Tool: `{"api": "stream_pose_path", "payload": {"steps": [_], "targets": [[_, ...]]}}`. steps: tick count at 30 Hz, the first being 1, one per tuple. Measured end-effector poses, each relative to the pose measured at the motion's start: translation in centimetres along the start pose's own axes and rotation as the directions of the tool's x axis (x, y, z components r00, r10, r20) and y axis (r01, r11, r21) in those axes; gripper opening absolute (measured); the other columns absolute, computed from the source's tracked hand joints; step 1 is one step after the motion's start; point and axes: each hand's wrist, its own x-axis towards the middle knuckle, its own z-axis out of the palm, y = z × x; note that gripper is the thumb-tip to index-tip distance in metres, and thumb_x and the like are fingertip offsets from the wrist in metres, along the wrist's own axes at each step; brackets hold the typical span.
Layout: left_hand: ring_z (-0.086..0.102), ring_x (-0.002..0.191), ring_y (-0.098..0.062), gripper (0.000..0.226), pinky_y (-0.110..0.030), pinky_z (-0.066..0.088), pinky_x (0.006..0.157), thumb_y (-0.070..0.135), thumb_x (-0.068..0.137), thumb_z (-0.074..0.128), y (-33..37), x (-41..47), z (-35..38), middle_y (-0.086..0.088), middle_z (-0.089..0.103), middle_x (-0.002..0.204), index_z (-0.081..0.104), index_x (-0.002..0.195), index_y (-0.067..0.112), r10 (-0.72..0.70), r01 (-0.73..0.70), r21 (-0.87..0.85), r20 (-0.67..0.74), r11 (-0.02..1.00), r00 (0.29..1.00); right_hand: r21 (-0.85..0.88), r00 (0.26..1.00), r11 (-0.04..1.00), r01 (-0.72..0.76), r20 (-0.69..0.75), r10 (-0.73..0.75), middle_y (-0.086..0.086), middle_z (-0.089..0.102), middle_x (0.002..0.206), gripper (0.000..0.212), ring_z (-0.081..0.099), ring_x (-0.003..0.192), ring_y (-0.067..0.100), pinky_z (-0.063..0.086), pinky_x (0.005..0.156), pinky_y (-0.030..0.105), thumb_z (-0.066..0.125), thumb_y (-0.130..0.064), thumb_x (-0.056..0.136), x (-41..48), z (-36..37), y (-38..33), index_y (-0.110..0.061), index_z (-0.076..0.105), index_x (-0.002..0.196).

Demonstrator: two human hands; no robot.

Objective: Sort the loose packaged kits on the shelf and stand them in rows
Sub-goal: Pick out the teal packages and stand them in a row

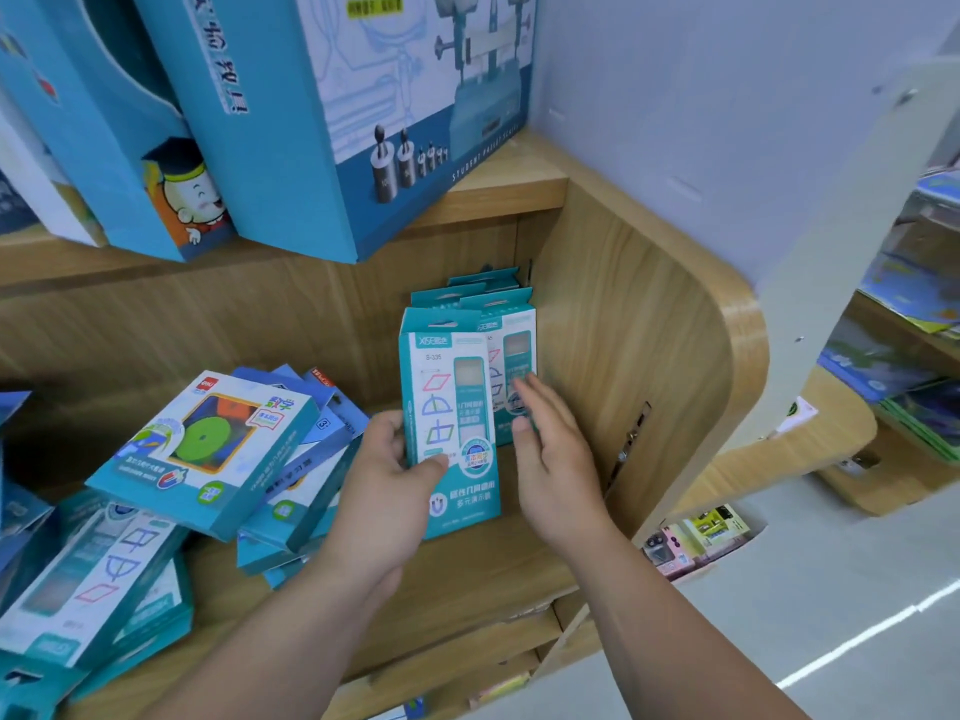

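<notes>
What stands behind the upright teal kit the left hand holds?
Several more upright teal kits, only their tops and one front showing; the front kit and right hand cover the rest.

Two bare hands: left hand (384,459), right hand (550,459). Fingernails short, plain. Left forearm (291,615) and right forearm (691,631) uncovered from wrist down to bottom edge of view.

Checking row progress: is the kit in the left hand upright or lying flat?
Upright: the kit stands on end, hang tab up, in the left hand.
</notes>
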Motion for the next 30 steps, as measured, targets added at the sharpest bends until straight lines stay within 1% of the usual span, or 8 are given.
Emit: {"api": "stream_pose_path", "payload": {"steps": [3,6,12,16,20,23,26,30], "targets": [[0.072,0.085,-0.007,0.030,-0.020,0.057,0.066,-0.009,0.094,0.053,0.2,1.3,1.9,-0.003,0.072,0.106,0.053,0.115,0.012,0.009,-0.008,-0.019,0.036,1.000,0.999,-0.023,0.998,0.997,0.068,-0.013,-0.068,-0.010,0.034,0.157,0.045,0.031,0.141,-0.002,0.021,0.107,0.000,0.043,-0.015,0.105,-0.9,-0.4,-0.1,-0.018,0.044,0.150],[0.072,0.094,-0.015,0.029,-0.032,0.060,0.079,-0.006,0.096,0.052,-0.4,3.0,3.9,-0.006,0.071,0.111,0.054,0.114,0.017,0.016,-0.015,-0.010,0.070,1.000,0.997,-0.070,0.998,0.996,0.057,0.035,-0.054,-0.007,0.026,0.162,0.051,0.027,0.145,0.000,0.026,0.116,0.013,0.045,-0.010,0.104,-1.5,-0.3,0.7,-0.014,0.036,0.154],[0.067,0.086,-0.024,0.008,-0.044,0.056,0.078,0.023,0.093,0.065,-2.7,5.9,5.6,-0.006,0.068,0.088,0.066,0.089,0.016,0.182,-0.139,0.375,-0.081,0.917,0.980,-0.107,0.987,0.994,-0.036,0.150,0.052,-0.013,0.004,0.167,0.061,0.009,0.144,-0.010,0.009,0.101,-0.008,0.042,-0.005,0.103,-1.3,-0.7,1.6,-0.015,0.020,0.159],[0.067,0.080,-0.015,0.023,-0.033,0.053,0.072,0.025,0.087,0.074,-2.4,6.3,5.5,0.003,0.068,0.081,0.059,0.105,0.021,0.176,-0.112,0.394,-0.130,0.912,0.976,-0.128,0.983,0.991,-0.042,0.172,0.064,-0.021,0.000,0.165,0.064,0.006,0.146,-0.009,0.008,0.103,-0.008,0.041,-0.005,0.103,-0.5,-0.9,1.4,-0.021,0.016,0.160],[0.064,0.086,-0.013,0.037,-0.028,0.048,0.072,0.026,0.082,0.079,-2.3,7.4,4.7,0.004,0.064,0.095,0.052,0.107,0.025,0.227,-0.140,0.429,-0.158,0.892,0.961,-0.180,0.989,0.983,0.021,0.146,0.005,-0.026,-0.008,0.165,0.069,0.010,0.150,-0.002,0.027,0.119,0.022,0.042,-0.005,0.102,0.1,-0.4,0.9,-0.028,0.013,0.160],[0.059,0.098,-0.013,0.058,-0.028,0.049,0.089,0.028,0.079,0.081,-2.1,8.0,4.0,-0.003,0.055,0.120,0.051,0.128,0.018,0.337,-0.222,0.462,-0.183,0.859,0.924,-0.212,0.992,0.976,0.046,0.123,-0.020,-0.029,-0.014,0.163,0.072,0.014,0.152,0.004,0.034,0.117,0.028,0.044,-0.006,0.101,0.7,0.0,0.5,-0.032,0.011,0.160],[0.045,0.129,-0.016,0.079,-0.026,0.035,0.107,0.034,0.082,0.077,-1.7,8.6,3.5,-0.003,0.040,0.143,0.036,0.148,0.018,0.331,-0.225,0.475,-0.151,0.851,0.932,-0.240,0.994,0.969,0.054,0.110,-0.029,-0.029,-0.018,0.162,0.072,0.009,0.153,0.005,0.035,0.118,0.034,0.045,-0.008,0.101,0.9,0.5,0.5,-0.033,0.011,0.159],[0.051,0.124,-0.012,0.059,-0.039,0.043,0.108,0.040,0.089,0.066,-1.3,9.1,3.8,0.006,0.051,0.133,0.044,0.142,0.030,0.260,-0.223,0.380,-0.048,0.898,0.964,-0.284,0.993,0.957,0.053,0.114,-0.022,-0.028,-0.022,0.161,0.074,-0.001,0.154,0.004,0.032,0.120,0.036,0.045,-0.008,0.101,1.1,0.9,0.7,-0.034,0.007,0.159]]}}
